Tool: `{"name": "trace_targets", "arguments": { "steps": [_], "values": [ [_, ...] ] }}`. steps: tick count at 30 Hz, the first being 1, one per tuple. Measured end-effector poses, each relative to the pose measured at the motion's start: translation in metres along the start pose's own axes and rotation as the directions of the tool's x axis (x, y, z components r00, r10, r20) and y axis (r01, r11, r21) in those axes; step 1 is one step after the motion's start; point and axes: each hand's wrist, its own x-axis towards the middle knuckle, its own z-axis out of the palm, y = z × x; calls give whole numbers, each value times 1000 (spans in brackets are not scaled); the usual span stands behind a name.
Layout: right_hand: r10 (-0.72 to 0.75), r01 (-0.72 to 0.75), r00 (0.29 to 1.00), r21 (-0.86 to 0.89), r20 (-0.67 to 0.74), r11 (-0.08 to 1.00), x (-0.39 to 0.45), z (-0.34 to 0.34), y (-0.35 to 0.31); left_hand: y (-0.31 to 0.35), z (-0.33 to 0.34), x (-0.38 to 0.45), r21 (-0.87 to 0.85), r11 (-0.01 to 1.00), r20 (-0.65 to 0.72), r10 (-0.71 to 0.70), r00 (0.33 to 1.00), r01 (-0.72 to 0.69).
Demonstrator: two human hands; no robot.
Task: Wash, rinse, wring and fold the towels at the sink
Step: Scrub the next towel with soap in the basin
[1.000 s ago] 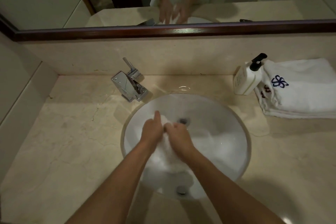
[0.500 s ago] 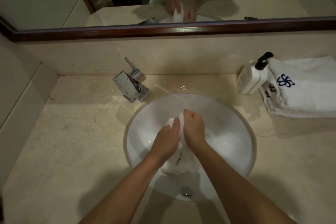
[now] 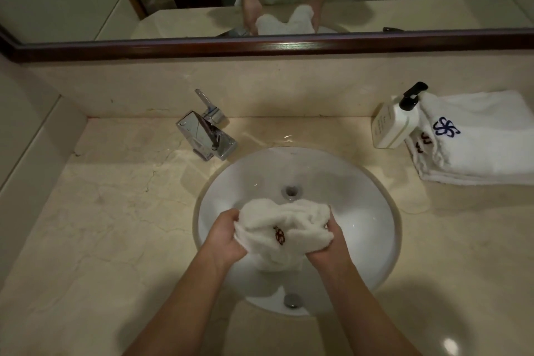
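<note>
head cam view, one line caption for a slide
Both hands, left and right, grip a bunched white towel over the sink basin.

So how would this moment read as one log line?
step: wringing | left hand: grips towel | right hand: grips towel | where: over sink

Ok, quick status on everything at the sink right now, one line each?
Left hand: gripping the towel's left end.
Right hand: gripping its right end.
Towel: bunched, held over the basin.
Faucet: no water seen running.
Sink: drain open, no standing water.
Folded towels: stacked on the counter.
Soap bottle: upright beside the stack.
</note>
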Motion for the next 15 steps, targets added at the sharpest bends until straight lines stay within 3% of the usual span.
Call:
{"name": "trace_targets", "arguments": {
  "steps": [3,4,5,7,9,10,11,12,14,15],
  "values": [
    [3,-1,1000,-149,12,989,2,7,5,-7,9,1,4,999,47,-46,998,45],
    [-66,69,998,-306,21,950,3,11,9,-6,13,4,56,998,51,-29,998,27],
    [-167,178,984,-515,68,839,2,14,16,-4,19,7,144,989,43,23,999,-29],
    [-415,399,880,-831,229,388,-1,25,32,0,30,10,394,903,-37,203,978,-173],
    [-529,483,738,-876,419,-21,1,30,38,-6,43,-1,657,683,-12,434,901,-320],
    [-600,469,674,-877,431,-103,5,32,34,-12,51,-9,746,528,91,524,847,-407],
    [-675,455,628,-886,388,-86,16,33,25,-21,57,-18,794,386,201,562,803,-469],
    [-716,471,637,-880,285,69,24,34,16,-28,59,-23,814,301,268,563,782,-497],
    [-635,458,760,-807,139,372,30,39,19,-25,54,-13,847,243,252,600,759,-474],
    [-589,466,786,-807,189,363,27,40,29,-16,50,-3,866,256,192,623,758,-430]
  ]
}}
